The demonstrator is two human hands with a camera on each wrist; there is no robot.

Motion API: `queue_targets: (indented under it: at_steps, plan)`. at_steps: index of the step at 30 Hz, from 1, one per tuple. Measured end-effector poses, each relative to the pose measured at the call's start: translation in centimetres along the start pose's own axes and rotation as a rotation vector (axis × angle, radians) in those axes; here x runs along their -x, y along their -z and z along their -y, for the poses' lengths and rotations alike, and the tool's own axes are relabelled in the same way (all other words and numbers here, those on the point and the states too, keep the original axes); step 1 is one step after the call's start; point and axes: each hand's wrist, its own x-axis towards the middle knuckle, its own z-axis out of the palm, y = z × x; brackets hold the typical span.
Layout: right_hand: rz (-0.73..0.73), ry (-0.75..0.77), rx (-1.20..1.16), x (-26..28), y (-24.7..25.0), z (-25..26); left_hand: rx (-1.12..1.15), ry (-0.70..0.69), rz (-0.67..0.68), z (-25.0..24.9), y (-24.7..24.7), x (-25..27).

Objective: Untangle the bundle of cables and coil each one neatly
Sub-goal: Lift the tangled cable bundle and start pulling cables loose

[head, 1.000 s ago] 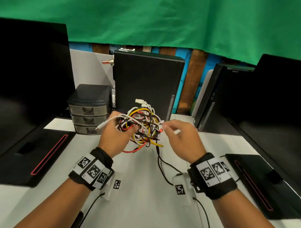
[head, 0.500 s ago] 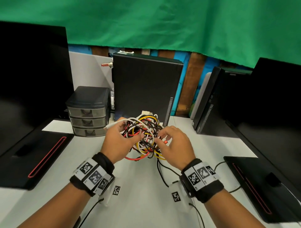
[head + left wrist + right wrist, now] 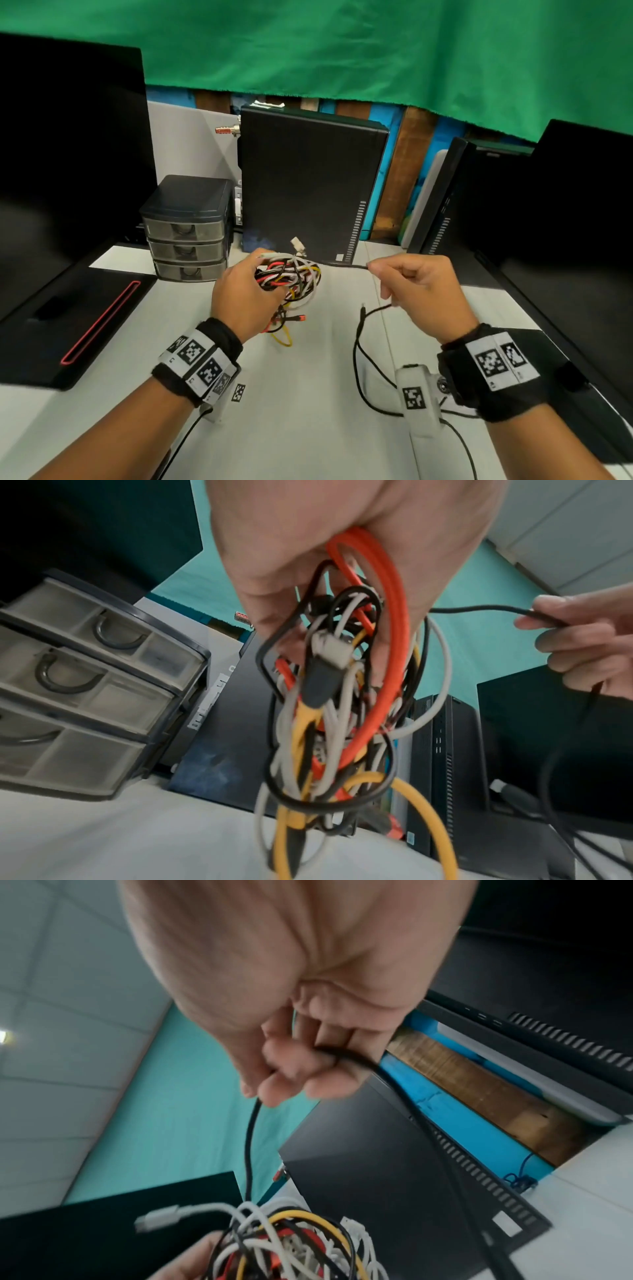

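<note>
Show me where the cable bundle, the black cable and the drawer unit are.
bundle [image 3: 291,277], head view, middle of the tangle
black cable [image 3: 342,264], head view, taut stretch
drawer unit [image 3: 186,251], head view, middle drawer front

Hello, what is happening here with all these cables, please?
A person is untangling a knotted bundle of red, white, yellow and black cables. The left hand grips the bundle and holds it above the white table. The right hand pinches a thin black cable and holds it stretched out sideways from the bundle; its loose end hangs below that hand. No cable is coiled yet. A small dark three-drawer organiser stands behind the left hand.
</note>
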Motion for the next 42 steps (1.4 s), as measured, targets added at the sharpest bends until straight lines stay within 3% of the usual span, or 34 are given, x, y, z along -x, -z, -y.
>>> queue_targets:
  at_steps: [6,13,18,21,23,29,33,36,42]
  plan:
    - [-0.074,-0.093,0.036,0.6,-1.5,-1.5,-0.096,-0.113,0.009,-0.3,-0.2,0.9]
    - [-0.053,-0.03,-0.003,-0.1,-2.0,-0.6,-0.139,-0.291,0.112,-0.7,-0.7,1.4]
    - [0.093,-0.16,0.149,-0.2,-0.6,-2.0,-0.107,-0.403,0.335,0.1,-1.6,1.9]
    - [0.228,-0.262,0.204,0.3,-0.5,-3.6,0.008,-0.354,0.489,0.6,-2.2,2.0]
    - [0.259,-0.314,0.213,0.7,-0.5,-4.3,0.001,-0.28,0.506,0.7,-2.3,1.8]
    - [0.257,-0.377,0.23,1.7,0.1,-5.5,-0.309,0.105,0.528,1.9,-1.0,0.2]
    - [0.224,-0.4,0.142,2.3,-0.4,-6.6,0.025,0.395,0.732,2.9,0.2,-0.5]
    - [0.235,-0.411,0.12,2.7,-1.2,-7.1,0.085,0.391,0.74,2.7,0.3,-0.3]
    - [0.283,-0.399,0.185,3.0,-2.9,-8.7,0.058,0.217,0.739,3.1,-0.1,0.1]
